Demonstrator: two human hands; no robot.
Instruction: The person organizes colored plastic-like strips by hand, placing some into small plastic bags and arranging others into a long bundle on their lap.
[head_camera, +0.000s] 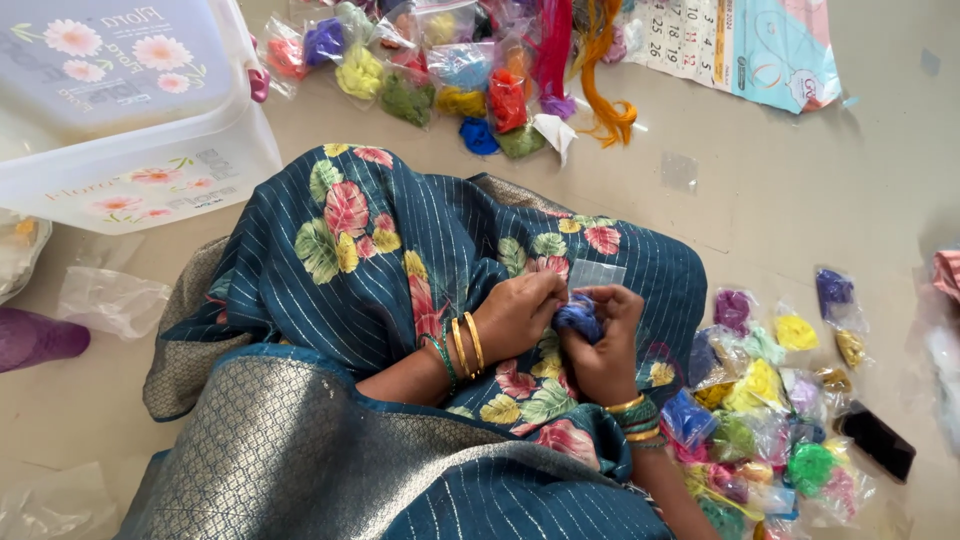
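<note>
Bare floor ahead — packets rightward

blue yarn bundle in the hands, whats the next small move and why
Probably ease the blue yarn bundle into the clear plastic pouch at the fingertips. The left hand and right hand pinch the yarn together in the lap, the empty pouch lies just above them, and the pile of bagged yarn beside the knee is already packed.

Bright, even, diffuse daylight; no hard glare. Soft shadows only, under the white plastic storage box and along the teal floral fabric folds. Centre sharp; mild wide-angle stretch and slight softness at frame edges. Pale tiled floor slightly washed out.
</note>
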